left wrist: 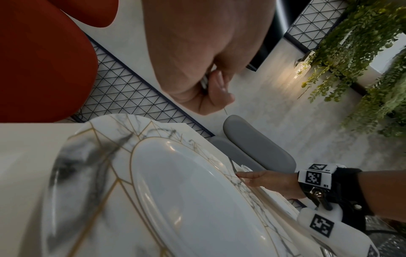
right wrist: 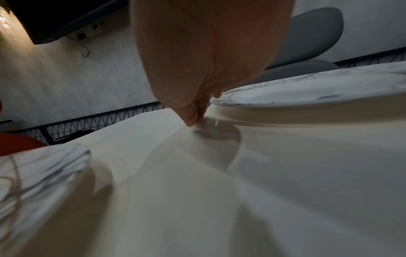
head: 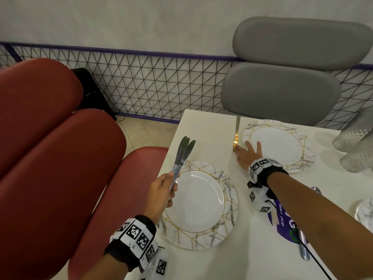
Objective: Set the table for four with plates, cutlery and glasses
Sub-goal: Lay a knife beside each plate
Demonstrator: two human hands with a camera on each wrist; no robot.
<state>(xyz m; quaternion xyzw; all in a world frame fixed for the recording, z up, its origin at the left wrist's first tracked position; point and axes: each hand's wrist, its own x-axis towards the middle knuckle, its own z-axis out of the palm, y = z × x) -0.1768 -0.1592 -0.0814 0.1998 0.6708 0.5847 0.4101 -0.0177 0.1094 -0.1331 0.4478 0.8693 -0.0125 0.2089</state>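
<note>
My left hand (head: 171,183) grips a bundle of three table knives (head: 182,153) by their handles, blades pointing up and away, above the left rim of the near marble-and-gold plate (head: 199,203). My right hand (head: 245,153) lies low on the white table (head: 203,126) with straight, spread fingers, between the two plates. Its fingertips touch the gold handle end of a knife (head: 236,132) that lies flat just left of the far plate (head: 276,144). In the right wrist view the fingertips (right wrist: 193,120) meet at the tabletop beside the far plate (right wrist: 307,93); the knife is hidden there.
Textured glasses (head: 355,142) stand at the right edge. More cutlery (head: 303,249) lies under my right forearm near a purple sticker (head: 286,223), and another plate (head: 365,211) shows at the right. A grey chair (head: 282,93) faces the far plate; red chairs (head: 60,158) are left.
</note>
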